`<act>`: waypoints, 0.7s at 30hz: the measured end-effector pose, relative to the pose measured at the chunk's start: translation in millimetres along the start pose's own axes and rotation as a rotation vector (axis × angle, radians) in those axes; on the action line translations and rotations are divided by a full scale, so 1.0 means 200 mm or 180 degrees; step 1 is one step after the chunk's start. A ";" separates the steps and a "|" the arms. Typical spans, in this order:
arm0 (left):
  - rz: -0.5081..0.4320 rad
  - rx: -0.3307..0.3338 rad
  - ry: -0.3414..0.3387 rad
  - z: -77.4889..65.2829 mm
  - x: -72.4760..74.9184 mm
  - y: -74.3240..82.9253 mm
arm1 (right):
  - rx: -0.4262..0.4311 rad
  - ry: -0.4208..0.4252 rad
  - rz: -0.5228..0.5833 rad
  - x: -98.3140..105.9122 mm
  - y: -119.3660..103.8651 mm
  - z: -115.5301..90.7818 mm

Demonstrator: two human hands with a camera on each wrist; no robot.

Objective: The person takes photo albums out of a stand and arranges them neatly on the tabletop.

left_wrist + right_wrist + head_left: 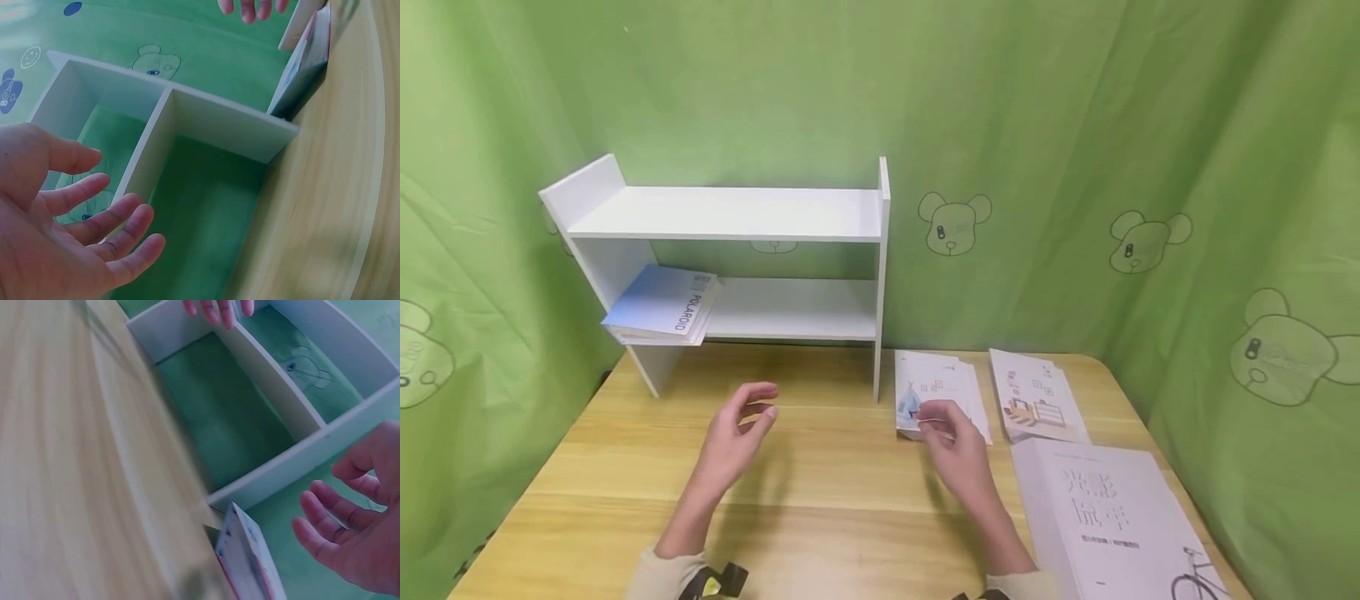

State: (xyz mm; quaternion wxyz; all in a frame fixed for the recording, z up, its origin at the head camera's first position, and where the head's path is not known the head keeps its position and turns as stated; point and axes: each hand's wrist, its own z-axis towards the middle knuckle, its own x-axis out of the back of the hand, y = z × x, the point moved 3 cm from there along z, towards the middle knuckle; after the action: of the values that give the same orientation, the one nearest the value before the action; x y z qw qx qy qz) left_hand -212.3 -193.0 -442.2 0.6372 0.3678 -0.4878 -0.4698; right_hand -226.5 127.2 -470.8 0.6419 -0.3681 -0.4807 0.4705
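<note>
My left hand (739, 433) hovers over the table in front of the white shelf (722, 218), its fingers loosely bent and holding nothing. My right hand (958, 450) is also bare of any object, raised near a stack of white booklets (940, 379) with a blue tent drawing; in the head view it overlaps the stack's lower edge. Both wrist views show relaxed, spread fingers on the left hand (94, 219) and the right hand (350, 519). A stack of books with a blue "POLAROID" cover (662, 302) lies flat at the left end of the lower shelf board.
Right of the tent booklets lies another stack of booklets (1037, 396) with a furniture drawing. A thick white book stack (1112, 517) with a bicycle drawing sits at the table's (820, 533) right front. Green curtain (1037, 125) hangs behind and at both sides.
</note>
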 end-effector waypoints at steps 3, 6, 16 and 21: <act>0.0021 0.0011 0.0035 0.00 0.04 0.00 | 0.0044 -0.0020 0.0071 -0.06 0.01 0.01; 0.0053 0.0005 0.0087 0.01 0.09 0.01 | 0.0082 -0.0069 0.0161 -0.13 0.01 0.02; 0.0136 0.0006 0.0301 0.01 0.24 0.02 | 0.0240 -0.0293 0.0286 -0.32 -0.07 0.07; 0.0187 -0.0059 0.0422 0.02 0.32 0.01 | 0.0290 -0.0311 0.0286 -0.38 -0.12 0.10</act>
State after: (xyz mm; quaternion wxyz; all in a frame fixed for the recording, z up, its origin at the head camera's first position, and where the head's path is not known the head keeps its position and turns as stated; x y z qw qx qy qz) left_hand -209.8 -254.2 -422.0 0.6850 0.3778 -0.4506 -0.4301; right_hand -247.6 47.2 -463.9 0.6120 -0.3362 -0.4726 0.5376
